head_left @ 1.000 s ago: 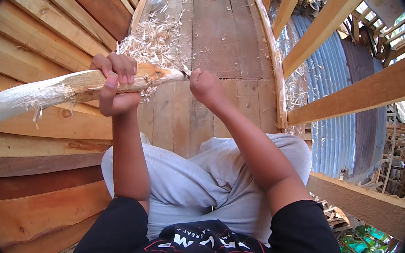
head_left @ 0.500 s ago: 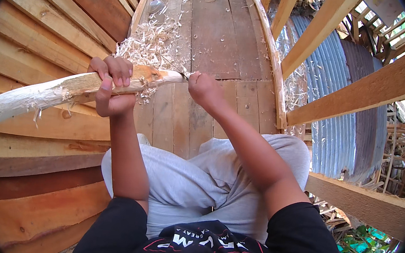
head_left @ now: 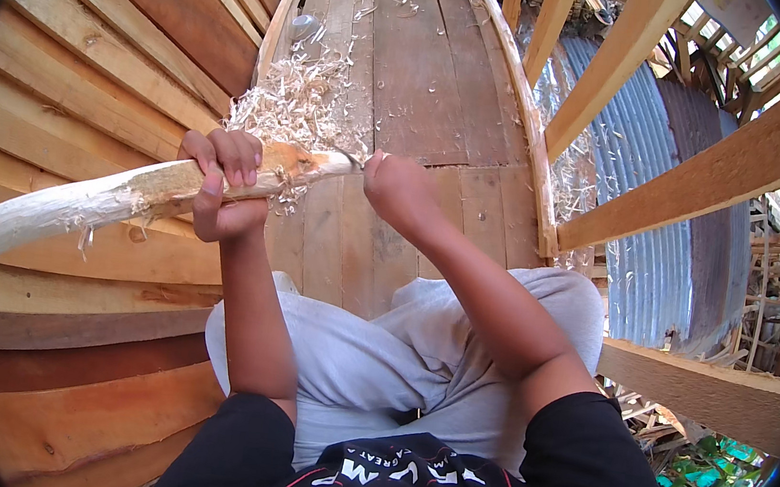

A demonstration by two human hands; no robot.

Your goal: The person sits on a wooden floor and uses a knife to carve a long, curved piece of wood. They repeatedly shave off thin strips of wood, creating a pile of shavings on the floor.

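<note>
A long, curved, peeled wooden pole (head_left: 56, 215) slants up from the left edge to its narrower end in the middle, with pale cut wood and a browner patch on it. My left hand (head_left: 227, 177) is wrapped around the pole a short way before that end. My right fist (head_left: 400, 190) is closed on a knife (head_left: 350, 157). Only its thin, dark blade shows, lying at the tip of the pole; my fingers hide the handle. Thin curls of wood hang from the pole's underside.
A heap of wood shavings (head_left: 296, 98) covers the plank floor (head_left: 419, 74) beyond the pole. A small clear cup-like object (head_left: 305, 27) stands behind it. Stacked boards (head_left: 114, 49) line the left side. Wooden rails (head_left: 696, 173) and corrugated metal sheets (head_left: 647, 186) are on the right.
The knife blade, which pointed up and away to the left, now lies lower across the pole's tip. My right hand has turned slightly. My left hand keeps its hold.
</note>
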